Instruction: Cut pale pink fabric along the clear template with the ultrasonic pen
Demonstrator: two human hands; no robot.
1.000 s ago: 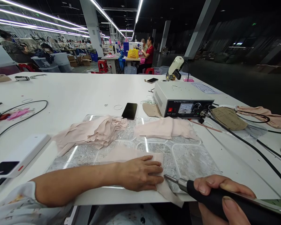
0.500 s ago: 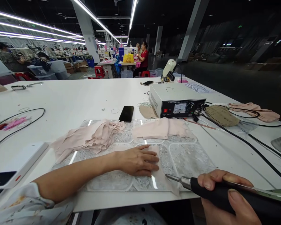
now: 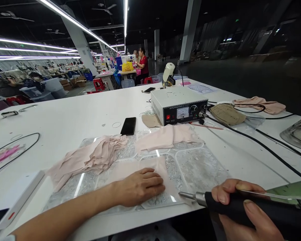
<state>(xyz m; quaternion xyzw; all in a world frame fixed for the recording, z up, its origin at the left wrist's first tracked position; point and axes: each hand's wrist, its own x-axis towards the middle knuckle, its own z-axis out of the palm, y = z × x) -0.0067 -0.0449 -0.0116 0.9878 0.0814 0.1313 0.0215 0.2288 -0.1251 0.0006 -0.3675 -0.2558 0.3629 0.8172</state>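
Note:
My left hand lies on a single thin piece of pale pink fabric, its fingers stretched out over the cloth. Beneath them is a glossy, marble-patterned board. My right hand is wrapped round the black handle of an ultrasonic hand tool. Its pointed metal tip is at the right edge of the fabric, near the board's front edge; whether it touches the cloth I cannot tell. A layered stack of pink fabric pieces rests at the board's left, and more folded pink fabric at its back.
Behind the board stand a control box and a black phone. A thick black cable runs from the box toward the right. A white device sits at left. A glass object stands far right. Co-workers sit in the background.
My left hand has drawn back toward me and slightly left on the fabric. The tool's tip is now nearer the board's front edge. The whole view has shifted and tilted a little.

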